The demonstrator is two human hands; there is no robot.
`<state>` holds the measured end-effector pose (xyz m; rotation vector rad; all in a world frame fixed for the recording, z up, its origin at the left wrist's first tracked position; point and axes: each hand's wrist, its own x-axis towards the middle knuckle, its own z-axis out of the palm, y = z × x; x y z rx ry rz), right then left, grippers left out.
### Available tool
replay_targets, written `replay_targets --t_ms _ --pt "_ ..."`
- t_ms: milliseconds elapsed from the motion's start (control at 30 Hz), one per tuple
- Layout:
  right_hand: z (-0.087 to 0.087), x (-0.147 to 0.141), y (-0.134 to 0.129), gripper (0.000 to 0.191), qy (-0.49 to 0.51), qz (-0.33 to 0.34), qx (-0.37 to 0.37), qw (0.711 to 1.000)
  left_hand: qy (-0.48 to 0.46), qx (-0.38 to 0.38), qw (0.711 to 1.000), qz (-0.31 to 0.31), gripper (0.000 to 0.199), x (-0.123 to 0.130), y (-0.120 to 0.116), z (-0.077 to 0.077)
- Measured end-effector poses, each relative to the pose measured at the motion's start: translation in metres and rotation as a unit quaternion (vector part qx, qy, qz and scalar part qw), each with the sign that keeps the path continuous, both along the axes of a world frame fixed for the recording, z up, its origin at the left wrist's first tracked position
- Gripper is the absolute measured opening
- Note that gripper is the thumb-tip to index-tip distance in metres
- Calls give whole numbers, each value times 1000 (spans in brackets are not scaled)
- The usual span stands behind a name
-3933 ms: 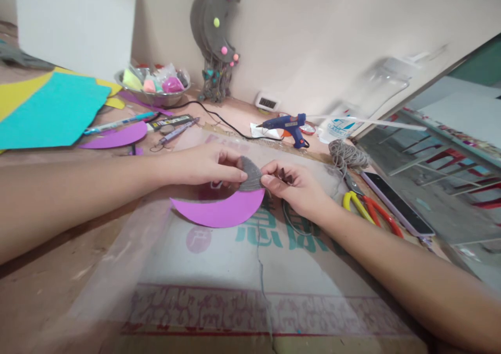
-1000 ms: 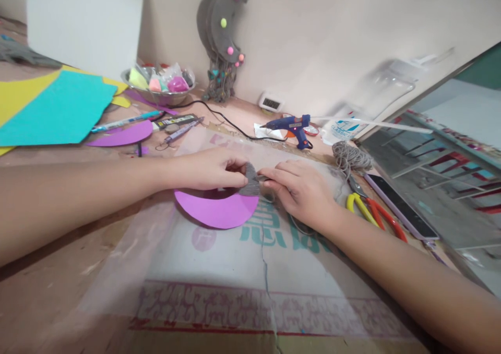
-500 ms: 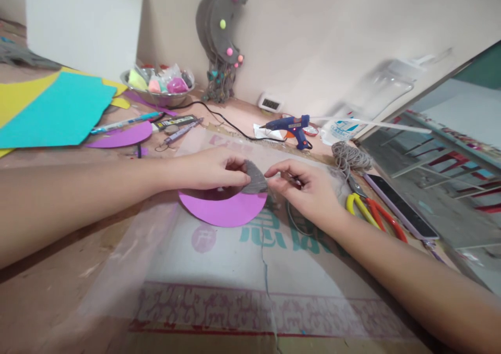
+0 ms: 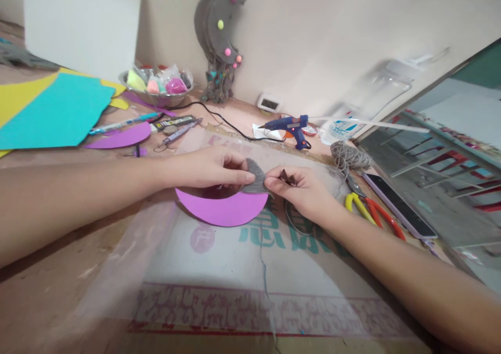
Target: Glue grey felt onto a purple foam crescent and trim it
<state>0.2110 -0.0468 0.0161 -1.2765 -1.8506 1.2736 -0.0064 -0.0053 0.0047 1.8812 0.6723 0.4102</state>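
Note:
A purple crescent cutout (image 4: 225,208), of foam sheet or card, has its right end wrapped in grey yarn (image 4: 256,175). My left hand (image 4: 211,169) is closed on the crescent, thumb at the edge of the wrapped part. At the right side of the wrapping, my right hand (image 4: 299,187) pinches the grey yarn between thumb and forefinger. Small dark pointed bits show among the right hand's fingers; I cannot make out what they are. A loose strand curves below the right hand. The crescent's upper side is partly hidden behind the left hand.
A blue glue gun (image 4: 289,127) stands behind the hands. At right lie a yarn bundle (image 4: 350,156), scissors (image 4: 373,213) and a phone (image 4: 399,205). Coloured sheets (image 4: 58,111), pens and a metal bowl (image 4: 156,97) of packets are at left. A plastic sheet (image 4: 203,270) covers the tabletop.
My right thumb and forefinger have closed together on the yarn at the crescent's wrapped edge; they were slightly apart before. The left hand keeps its grip.

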Motion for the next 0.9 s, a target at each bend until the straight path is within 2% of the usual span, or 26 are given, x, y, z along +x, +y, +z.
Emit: replay_targets --t_ms 167,367,633,767,900 --pt "-4 2 2 29 55 32 -34 997 -10 7 1000 -17 33 0 2 -3" --pt "-6 4 2 27 74 45 -24 996 -14 10 1000 -22 32 -1 3 -4" --pt "-6 3 3 30 47 46 -4 998 -7 9 1000 -3 39 -1 -2 6" --pt "-3 2 1 29 26 35 8 999 -21 12 1000 13 38 1 -2 2" --pt "-1 1 2 25 0 37 -10 999 -40 14 998 38 36 2 -4 -2"
